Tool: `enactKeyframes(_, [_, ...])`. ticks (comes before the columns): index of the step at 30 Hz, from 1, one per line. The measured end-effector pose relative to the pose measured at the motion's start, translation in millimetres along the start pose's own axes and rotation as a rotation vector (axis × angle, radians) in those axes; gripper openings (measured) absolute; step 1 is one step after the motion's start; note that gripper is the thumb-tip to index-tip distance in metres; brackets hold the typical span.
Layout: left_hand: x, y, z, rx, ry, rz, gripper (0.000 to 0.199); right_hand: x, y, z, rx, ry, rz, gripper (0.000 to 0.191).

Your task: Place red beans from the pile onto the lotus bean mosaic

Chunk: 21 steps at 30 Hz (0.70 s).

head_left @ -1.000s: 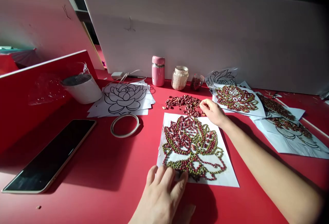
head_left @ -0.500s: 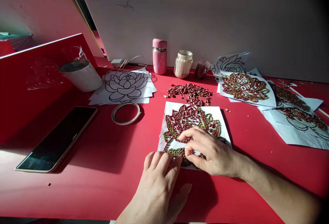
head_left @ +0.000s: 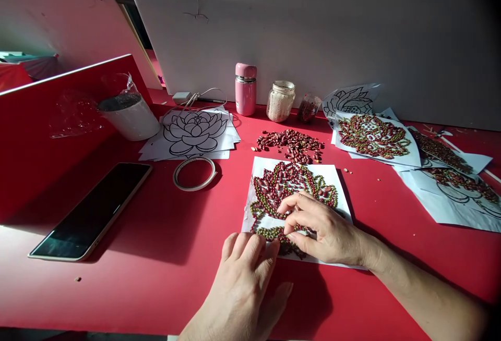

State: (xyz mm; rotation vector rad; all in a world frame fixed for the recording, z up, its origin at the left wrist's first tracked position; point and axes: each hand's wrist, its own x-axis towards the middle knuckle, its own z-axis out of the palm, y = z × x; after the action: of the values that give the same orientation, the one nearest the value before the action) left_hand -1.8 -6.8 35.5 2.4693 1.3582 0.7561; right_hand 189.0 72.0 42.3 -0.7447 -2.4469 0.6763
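A white sheet [head_left: 248, 221] lies in front of me, bearing a lotus picture [head_left: 274, 190] laid out in dark red and green beans. Over its lower middle is my right hand [head_left: 326, 229], thumb and index fingertips pinched together; whatever is between them is too small or hidden to make out. My left hand [head_left: 242, 276] rests at the sheet's lower left edge, fingers bent with their tips down and the thumb held apart. It appears to hold nothing. Part of the bean picture is hidden under the right hand. Just beyond the sheet is a loose pile of red beans [head_left: 291, 143].
Left are a phone [head_left: 92, 210], a tape roll [head_left: 176, 179], lotus line drawings [head_left: 195, 130] and a tilted white cup [head_left: 136, 119]. Behind stand a pink flask [head_left: 246, 93], a glass jar [head_left: 281, 102] and a small bean container [head_left: 309, 107]. More bean-covered sheets [head_left: 373, 135] lie right.
The view has shifted slightly. My right hand has moved a little to the right over the bean picture, fingertips still together. The left hand stays almost where it was.
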Motion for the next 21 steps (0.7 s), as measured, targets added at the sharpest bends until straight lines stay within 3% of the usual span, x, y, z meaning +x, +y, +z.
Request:
enactKeyframes(6, [1.6,-0.6,0.4,0.143,-0.043,0.031,0.047,1.0,4.6,-6.7,0.011,0.068,0.053,0.012])
enactKeyframes(10, [-1.2,-15.0,14.7,0.296,0.015,0.167,0.052,3.8,19.2,-15.5,-0.003,0.177,0.134,0.010])
enactKeyframes(15, [-6.4,-29.2,33.0,0.396,0.143,0.246,0.056,17.5,73.1,-40.4,-0.230,0.419,0.370,0.006])
enactKeyframes(17, [-7.5,-29.6,34.3,0.411,0.145,0.246,0.056,26.6,98.5,-50.8,-0.351,0.441,0.519,0.009])
enactKeyframes(21, [-8.8,-29.3,34.9,0.414,0.147,0.236,0.056,47.0,131.1,-63.0,-0.442,0.423,0.627,0.008])
